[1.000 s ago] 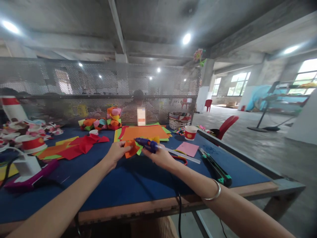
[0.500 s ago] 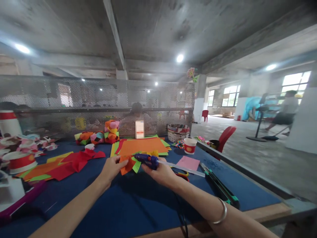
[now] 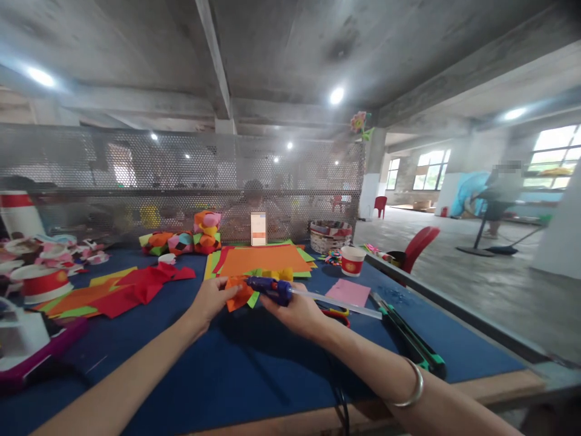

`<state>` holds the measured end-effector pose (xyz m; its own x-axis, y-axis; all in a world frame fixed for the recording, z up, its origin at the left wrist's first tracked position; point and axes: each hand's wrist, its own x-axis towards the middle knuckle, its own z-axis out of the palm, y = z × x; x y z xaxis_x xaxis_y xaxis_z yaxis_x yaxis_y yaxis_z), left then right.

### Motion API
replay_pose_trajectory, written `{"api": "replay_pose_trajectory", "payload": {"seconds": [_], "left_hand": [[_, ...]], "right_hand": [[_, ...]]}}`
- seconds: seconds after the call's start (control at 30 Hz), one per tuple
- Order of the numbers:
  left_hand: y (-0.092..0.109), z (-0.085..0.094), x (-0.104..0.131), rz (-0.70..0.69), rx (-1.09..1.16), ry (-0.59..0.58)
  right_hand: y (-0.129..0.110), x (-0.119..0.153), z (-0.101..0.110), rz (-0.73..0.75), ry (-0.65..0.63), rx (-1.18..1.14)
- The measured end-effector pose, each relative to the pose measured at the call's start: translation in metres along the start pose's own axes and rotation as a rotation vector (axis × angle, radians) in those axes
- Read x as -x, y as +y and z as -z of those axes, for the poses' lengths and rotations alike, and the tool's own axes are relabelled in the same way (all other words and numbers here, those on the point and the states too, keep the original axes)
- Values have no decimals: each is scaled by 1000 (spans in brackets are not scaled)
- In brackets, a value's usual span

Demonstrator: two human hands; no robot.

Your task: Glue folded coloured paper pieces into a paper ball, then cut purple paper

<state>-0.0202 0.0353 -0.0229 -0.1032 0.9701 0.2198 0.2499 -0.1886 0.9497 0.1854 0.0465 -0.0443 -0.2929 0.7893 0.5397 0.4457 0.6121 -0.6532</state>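
Observation:
My right hand (image 3: 297, 309) is closed round a blue hot glue gun (image 3: 272, 289), with a long clear glue stick (image 3: 338, 303) sticking out of its back end toward the right. The gun's nozzle points left at a folded orange paper piece (image 3: 236, 293). That piece is pinched in my left hand (image 3: 212, 301), with green and yellow paper showing beside it. Whether the nozzle touches the paper I cannot tell. Behind both hands lies a stack of coloured paper sheets (image 3: 263, 259), orange on top. Scissors (image 3: 336, 316) lie partly hidden behind my right wrist.
A pink paper square (image 3: 348, 292), a green-and-black paper trimmer (image 3: 411, 336) and a red-and-white paper cup (image 3: 353, 261) are on the right. Left are red paper sheets (image 3: 138, 290) and a purple-and-white device (image 3: 31, 345). A woven basket (image 3: 330, 237) stands before the mesh screen (image 3: 181, 175).
The view has shifted slightly, so the table items sit a little higher and to the right. My hands keep the glue gun and paper close together. A person at far right has moved left.

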Motion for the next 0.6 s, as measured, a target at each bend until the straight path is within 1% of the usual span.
{"api": "replay_pose_trajectory", "payload": {"seconds": [0.17,0.3,0.4,0.6], "left_hand": [[3,-1,4,11,42,-16],[1,1,5,13,48,11],[0,1,5,30,57,-4],[-1,1,5,37,83,-7]], "right_hand": [[-3,1,1,16,2,13],[-9,3,4,13,11,46],[-11,3,5,7,5,64],[-10,3,4,2,4,120]]}}
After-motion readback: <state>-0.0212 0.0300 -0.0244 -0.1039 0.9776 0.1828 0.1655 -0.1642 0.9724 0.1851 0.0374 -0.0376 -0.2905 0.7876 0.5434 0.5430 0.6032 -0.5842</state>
